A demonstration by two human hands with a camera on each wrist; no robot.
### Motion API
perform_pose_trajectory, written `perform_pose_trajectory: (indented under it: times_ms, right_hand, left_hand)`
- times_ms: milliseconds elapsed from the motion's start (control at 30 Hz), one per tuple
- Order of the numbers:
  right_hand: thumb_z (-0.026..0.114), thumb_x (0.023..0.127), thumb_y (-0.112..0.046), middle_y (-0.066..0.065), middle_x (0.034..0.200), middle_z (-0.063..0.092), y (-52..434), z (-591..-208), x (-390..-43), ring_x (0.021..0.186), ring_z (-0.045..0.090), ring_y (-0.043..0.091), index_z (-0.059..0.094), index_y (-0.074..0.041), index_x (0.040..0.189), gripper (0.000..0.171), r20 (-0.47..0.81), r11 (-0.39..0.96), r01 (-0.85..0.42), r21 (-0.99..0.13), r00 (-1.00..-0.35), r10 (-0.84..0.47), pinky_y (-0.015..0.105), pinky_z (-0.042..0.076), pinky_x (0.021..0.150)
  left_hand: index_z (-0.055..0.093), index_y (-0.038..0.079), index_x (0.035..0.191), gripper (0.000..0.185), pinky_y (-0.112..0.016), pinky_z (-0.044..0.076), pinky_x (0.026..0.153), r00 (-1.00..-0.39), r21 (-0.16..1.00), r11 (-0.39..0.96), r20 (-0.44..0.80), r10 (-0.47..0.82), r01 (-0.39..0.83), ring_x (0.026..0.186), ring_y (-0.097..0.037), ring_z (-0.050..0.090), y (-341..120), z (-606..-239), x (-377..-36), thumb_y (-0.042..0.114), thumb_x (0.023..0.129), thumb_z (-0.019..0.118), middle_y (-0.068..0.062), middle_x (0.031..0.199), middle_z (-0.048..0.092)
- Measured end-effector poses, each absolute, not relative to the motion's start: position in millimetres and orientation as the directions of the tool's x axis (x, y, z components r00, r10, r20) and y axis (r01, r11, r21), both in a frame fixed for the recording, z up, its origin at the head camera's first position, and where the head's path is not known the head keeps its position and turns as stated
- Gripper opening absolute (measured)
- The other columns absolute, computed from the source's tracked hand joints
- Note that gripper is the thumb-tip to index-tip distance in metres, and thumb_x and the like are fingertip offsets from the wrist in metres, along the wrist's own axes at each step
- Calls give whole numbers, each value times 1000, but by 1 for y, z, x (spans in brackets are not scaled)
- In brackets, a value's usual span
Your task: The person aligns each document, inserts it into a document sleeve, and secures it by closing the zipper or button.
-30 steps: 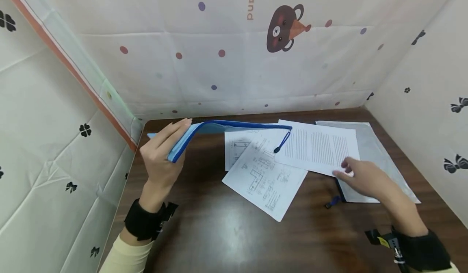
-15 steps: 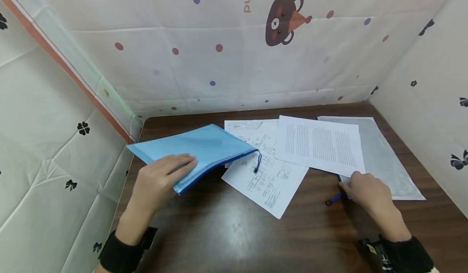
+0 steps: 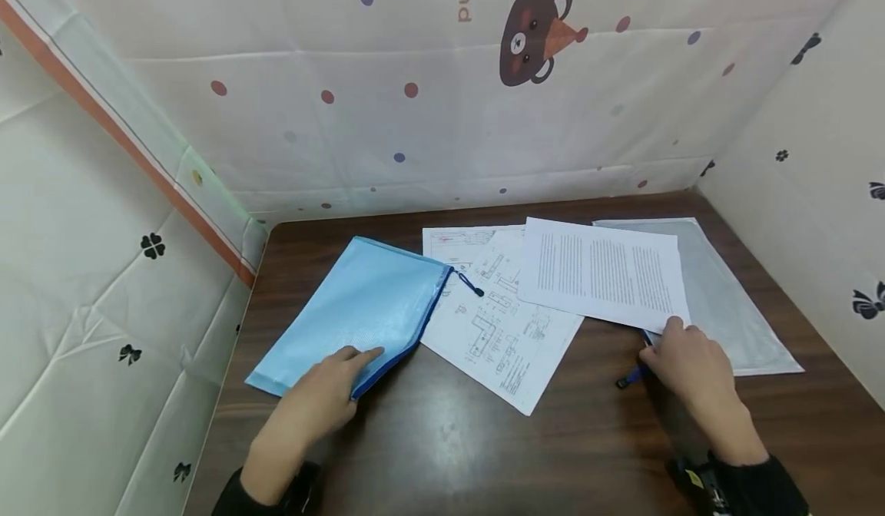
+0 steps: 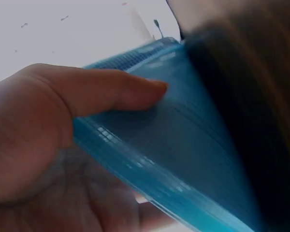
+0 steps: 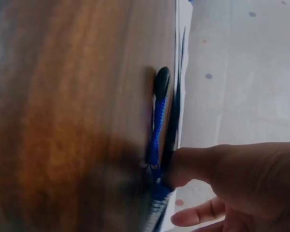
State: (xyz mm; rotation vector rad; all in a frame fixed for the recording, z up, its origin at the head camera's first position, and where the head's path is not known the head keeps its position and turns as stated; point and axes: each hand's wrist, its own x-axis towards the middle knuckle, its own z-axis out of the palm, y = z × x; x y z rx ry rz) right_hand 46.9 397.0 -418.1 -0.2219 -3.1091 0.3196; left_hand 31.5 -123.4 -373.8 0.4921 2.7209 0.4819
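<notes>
A blue zip pouch (image 3: 359,312) is laid flat on the dark wooden counter (image 3: 442,439), at its left side, with its zipper edge turned toward the papers. Its near corner is gripped by the left hand (image 3: 325,397): in the left wrist view the thumb (image 4: 111,89) is seen pressed on top of the pouch (image 4: 183,145) while the palm lies beneath it, so the corner is pinched between them. The pouch's dark pull cord (image 3: 470,286) is draped onto a sheet of technical drawings (image 3: 505,332) just beside it.

A printed text page (image 3: 604,270) is overlapped onto that drawing sheet and onto a grey pouch (image 3: 726,309) at the right. The right hand (image 3: 684,358) is rested at the near corner of the grey pouch, where a blue zipper cord (image 5: 158,123) is found (its black toggle lying on the wood). The thumb is pressed against the cord's base at the pouch edge; the other fingers (image 5: 198,215) are loosely curled behind, and whether the cord is truly pinched cannot be told.
</notes>
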Motion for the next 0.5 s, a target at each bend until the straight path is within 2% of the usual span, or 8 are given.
perform_pose_trajectory:
  times_ms: [67,167,267,367,500]
  right_hand:
    - [68,91,-15,15,66,45,397,-420,49,56,43,28,45,4,78,33,40,972,123,-198,-990,134,41,35,46]
    - [66,92,-12,16,67,44,396,-421,53,54,42,28,47,7,80,29,96,976,113,-184,-986,132,41,35,44]
    - [64,91,-5,18,70,43,395,-421,60,51,41,28,50,11,85,22,146,980,116,-162,-979,141,41,35,42]
    - [62,88,2,26,77,44,395,-415,65,50,42,31,52,14,89,16,170,979,135,-154,-972,161,44,36,40]
    - [59,86,4,34,87,44,399,-397,67,53,47,37,52,15,89,14,130,965,211,-158,-964,232,49,38,41]
  left_hand:
    - [58,12,151,74,-49,56,85,-888,384,887,-269,372,256,114,-37,65,-123,-379,35,-15,83,70,-21,137,61]
    - [57,9,152,71,-59,52,99,-891,384,891,-277,359,240,128,-47,57,-121,-383,39,-12,85,70,-27,144,55]
    - [55,8,154,64,-67,45,105,-890,379,896,-290,352,231,139,-57,45,-120,-385,40,6,94,76,-32,152,47]
    - [49,10,159,81,-74,41,106,-880,372,906,-337,334,202,145,-62,34,-120,-386,38,37,91,85,-33,160,37]
    - [44,13,162,111,-79,37,104,-856,359,923,-427,293,136,150,-63,23,-120,-387,36,65,75,89,-31,167,27]
